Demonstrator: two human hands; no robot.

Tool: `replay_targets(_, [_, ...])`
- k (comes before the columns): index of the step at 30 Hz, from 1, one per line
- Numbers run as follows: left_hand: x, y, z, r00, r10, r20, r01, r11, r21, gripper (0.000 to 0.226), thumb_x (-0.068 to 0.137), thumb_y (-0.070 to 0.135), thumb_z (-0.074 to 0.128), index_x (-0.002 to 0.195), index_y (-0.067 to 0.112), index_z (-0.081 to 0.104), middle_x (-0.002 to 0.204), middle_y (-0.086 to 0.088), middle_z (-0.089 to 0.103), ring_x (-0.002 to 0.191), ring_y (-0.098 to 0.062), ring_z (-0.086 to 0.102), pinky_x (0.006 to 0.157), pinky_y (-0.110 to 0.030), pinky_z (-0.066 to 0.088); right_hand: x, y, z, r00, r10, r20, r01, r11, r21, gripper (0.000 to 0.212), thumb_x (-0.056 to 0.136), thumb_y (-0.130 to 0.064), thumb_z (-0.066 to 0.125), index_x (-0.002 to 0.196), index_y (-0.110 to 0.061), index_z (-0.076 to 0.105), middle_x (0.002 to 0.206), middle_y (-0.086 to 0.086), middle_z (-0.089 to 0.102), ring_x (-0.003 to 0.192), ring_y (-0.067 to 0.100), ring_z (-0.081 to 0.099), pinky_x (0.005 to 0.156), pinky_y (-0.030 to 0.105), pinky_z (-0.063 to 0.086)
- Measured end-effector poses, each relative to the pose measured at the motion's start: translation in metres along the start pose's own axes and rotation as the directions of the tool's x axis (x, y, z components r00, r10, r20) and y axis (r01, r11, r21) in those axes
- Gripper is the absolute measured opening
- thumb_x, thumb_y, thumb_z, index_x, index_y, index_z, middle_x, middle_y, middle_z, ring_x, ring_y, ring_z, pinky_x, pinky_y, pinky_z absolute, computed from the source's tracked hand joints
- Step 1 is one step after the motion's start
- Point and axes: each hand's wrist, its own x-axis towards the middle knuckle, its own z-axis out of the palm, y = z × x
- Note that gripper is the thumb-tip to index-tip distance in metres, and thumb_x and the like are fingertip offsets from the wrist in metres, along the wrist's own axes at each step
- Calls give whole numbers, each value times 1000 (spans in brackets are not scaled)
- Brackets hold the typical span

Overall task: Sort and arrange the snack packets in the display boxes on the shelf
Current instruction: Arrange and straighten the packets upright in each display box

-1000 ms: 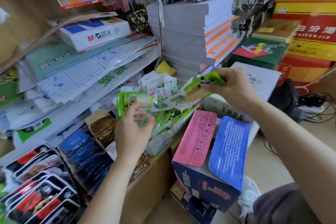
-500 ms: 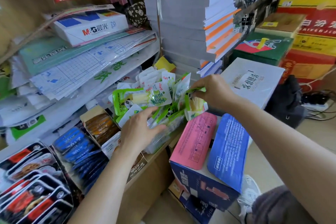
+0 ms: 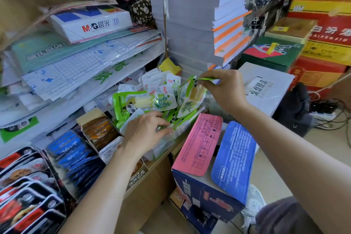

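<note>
Several green-and-white panda snack packets [image 3: 144,102] fill a clear plastic display box [image 3: 176,135] on the shelf edge. My right hand [image 3: 222,87] pinches the top edge of one green packet [image 3: 191,99], which hangs tilted over the pile. My left hand [image 3: 146,131] rests on the packets at the box's front, fingers curled around their edges. To the left stand display boxes of brown packets [image 3: 98,133], blue packets [image 3: 70,154] and red-and-black packets [image 3: 22,195].
A pink-and-blue flapped carton [image 3: 214,157] sits right of the shelf. A white box [image 3: 266,85] lies behind my right hand. Stacked paper reams [image 3: 193,24], an M&G paper pack [image 3: 91,23] and red cartons [image 3: 326,24] crowd the back. Cables [image 3: 332,112] lie on the floor.
My right hand lowered the green packet into the pile, then lifted its top edge slightly. My left hand moved right and down onto the packets at the front of the box.
</note>
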Motion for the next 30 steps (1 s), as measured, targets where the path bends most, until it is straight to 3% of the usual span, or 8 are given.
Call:
replay_targets(2, [1,1,-5,999,-4,45,4,1000,20,26,89,55,66,102,35,78,139,10,60,120,-19,61,89,-36,52,-6,5,8,999,-27,40,29,999,-45,13,79,-7,80,92,-12,81,87,3,77,73,12,69,74,20,54])
replay_targets(6, [-2,2,-9,999,-29,33,28,999,26,17,90,43,71,89,28,80,133,9,65,120,-18,62,96,-36,50,-15,15,15,980,-165,114,183,967,-178,12,72,-4,80,82,-10,80,79,4,75,72,25,65,66,37,56])
replay_targets(9, [-6,-4,-9,997,-75,24,77,994,-79,14,88,35,75,78,25,79,124,8,71,111,-17,66,93,-38,53,-16,19,19,974,-203,101,225,928,-298,12,72,-12,85,83,-12,79,81,2,70,75,28,56,63,38,50])
replay_targets(13, [-16,-14,-6,990,-134,-35,121,962,-244,9,85,23,79,75,22,79,105,8,76,100,-8,69,88,-30,56,-19,10,20,983,-181,34,183,949,-255,26,76,-13,84,97,-9,71,97,4,65,88,26,60,73,31,46])
replay_targets(18, [-28,-12,-2,958,-248,-144,185,918,-351,11,84,16,79,77,25,80,71,28,63,69,8,65,68,-17,54,-22,5,16,971,-222,-91,180,926,-331,18,78,-16,82,90,-11,69,87,3,64,80,27,56,67,40,49])
replay_targets(21, [-31,-11,-1,938,-299,-177,210,893,-397,10,84,17,80,78,24,80,70,27,64,68,5,65,68,-22,56,-29,-2,20,992,-124,21,126,976,-179,25,82,-17,79,105,-13,71,95,1,70,83,19,64,74,41,56])
replay_targets(25, [-36,-15,-3,902,-364,-232,215,845,-489,16,83,14,81,76,28,77,72,23,68,70,3,67,68,-22,55,-38,0,22,933,-29,358,81,988,-132,65,83,-31,79,142,-23,52,143,-6,55,129,13,53,107,31,43])
replay_targets(30, [-48,-19,1,893,-393,-218,189,770,-609,33,84,7,79,72,37,71,72,15,73,70,-3,69,60,-15,54,-44,-2,29,889,67,453,-31,996,-87,66,79,-41,80,139,-25,55,135,-8,60,121,11,55,100,31,45])
